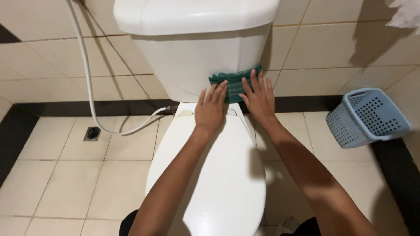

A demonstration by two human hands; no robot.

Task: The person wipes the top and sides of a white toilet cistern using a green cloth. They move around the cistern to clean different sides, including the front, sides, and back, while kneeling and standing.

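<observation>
Head view: flat hands (236,105) on cloth (235,83)

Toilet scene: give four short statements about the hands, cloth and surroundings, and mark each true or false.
1. Both hands, left hand and right hand, press a green cloth against the toilet tank. True.
2. The toilet lid is raised. False: it is closed.
3. A blue basket lies tipped on the floor at right. True.
4. The white hose is held by the left hand. False: it hangs free at left.
</observation>
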